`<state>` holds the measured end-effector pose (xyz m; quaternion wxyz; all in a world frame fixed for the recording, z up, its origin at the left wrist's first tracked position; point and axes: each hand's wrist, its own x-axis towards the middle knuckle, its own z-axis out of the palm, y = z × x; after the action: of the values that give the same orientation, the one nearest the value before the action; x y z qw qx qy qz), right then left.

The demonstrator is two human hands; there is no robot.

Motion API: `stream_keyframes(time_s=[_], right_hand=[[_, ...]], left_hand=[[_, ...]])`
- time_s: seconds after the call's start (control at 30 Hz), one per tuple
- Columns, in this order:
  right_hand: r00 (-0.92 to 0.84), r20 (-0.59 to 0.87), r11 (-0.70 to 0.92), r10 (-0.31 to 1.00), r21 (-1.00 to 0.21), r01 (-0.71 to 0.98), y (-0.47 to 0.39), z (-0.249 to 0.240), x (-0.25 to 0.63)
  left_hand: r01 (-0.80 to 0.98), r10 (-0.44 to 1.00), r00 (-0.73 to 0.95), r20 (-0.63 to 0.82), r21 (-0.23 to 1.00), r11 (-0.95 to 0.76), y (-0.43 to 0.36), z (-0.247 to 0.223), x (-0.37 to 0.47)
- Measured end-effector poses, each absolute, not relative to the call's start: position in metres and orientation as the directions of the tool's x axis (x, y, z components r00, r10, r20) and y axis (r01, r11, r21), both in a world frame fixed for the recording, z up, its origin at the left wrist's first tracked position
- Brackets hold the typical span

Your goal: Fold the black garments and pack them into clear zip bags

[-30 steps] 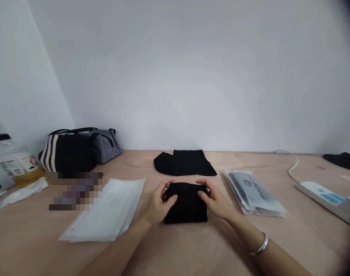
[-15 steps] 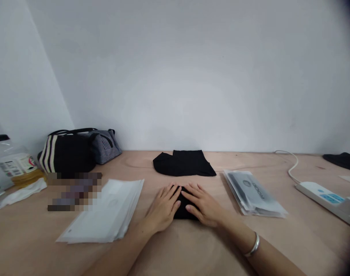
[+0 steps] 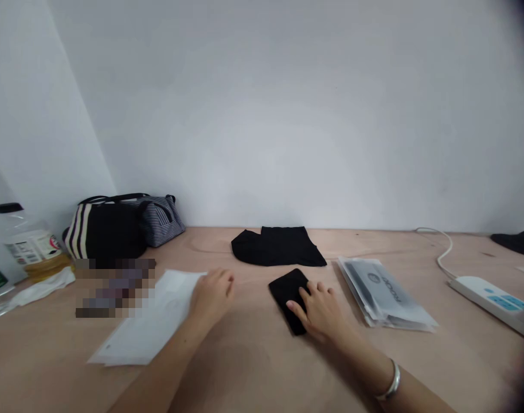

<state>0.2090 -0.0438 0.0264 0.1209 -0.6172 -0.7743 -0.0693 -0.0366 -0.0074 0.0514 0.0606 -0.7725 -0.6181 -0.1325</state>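
While the upper part of the view is filled by a pale wall (image 3: pixel 270 143), the lower part is taken up by a pinkish-brown table (image 3: pixel 245 373) standing at its foot. At the rear left corner, a black bag with cream stripes (image 3: pixel 111 232) is set beside a finely striped bag (image 3: pixel 162 223). On the near left, translucent pouches (image 3: pixel 152 318) are laid in a loose, flat stack. At the back centre, a black garment (image 3: pixel 283 246) is spread flat, close to the wall. On the right, filled pouches (image 3: pixel 386 292) are stacked at a slant; a dark mark and lettering are noted on the top one. Farther right, a white power strip (image 3: pixel 494 298) is partly cut off by the frame edge.

The left hand (image 3: pixel 212 295) is seen half-curled and slightly blurred at the right edge of the translucent pouches; whether one is gripped cannot be told. The right hand (image 3: pixel 322 310) is laid moderately spread over the folded black cloth (image 3: pixel 288 289), which is placed at an angle on the table, in front of the garment. Its thumb is rested on top; whether the cloth is pinched cannot be told. On the right wrist, a silver bangle (image 3: pixel 393 383) is worn.
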Motion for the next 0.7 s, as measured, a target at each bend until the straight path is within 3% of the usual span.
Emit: stream_keyframes(time_s=[0.1,0.23,0.33,0.57,0.63,0.7], right_hand=[[-0.167,0.333,0.193,0.928,-0.045,0.980,-0.042,0.034,0.216],[-0.404,0.367,0.475,0.838,-0.126,0.871,-0.039,0.037,0.221],[-0.529,0.258,0.578,0.808,-0.178,0.796,-0.037,0.032,0.224],[-0.626,0.020,0.600,0.780,-0.313,0.737,-0.026,0.023,0.239],[-0.605,0.016,0.578,0.796,-0.316,0.752,-0.023,0.020,0.239],[-0.568,0.027,0.550,0.822,-0.295,0.782,-0.022,0.016,0.236]], left_hand=[[0.999,0.973,0.021,0.230,0.042,-0.032,0.000,0.060,-0.073],[0.998,0.997,-0.050,0.063,0.037,0.048,0.005,0.050,-0.103],[0.999,1.000,-0.022,0.004,0.041,0.022,0.007,0.044,-0.108],[0.999,0.989,0.019,0.144,-0.029,-0.015,-0.005,0.091,-0.102],[0.997,0.979,0.078,0.191,-0.008,-0.078,-0.011,0.108,-0.086],[0.973,0.959,0.187,0.212,0.096,-0.211,-0.014,0.113,-0.060]])
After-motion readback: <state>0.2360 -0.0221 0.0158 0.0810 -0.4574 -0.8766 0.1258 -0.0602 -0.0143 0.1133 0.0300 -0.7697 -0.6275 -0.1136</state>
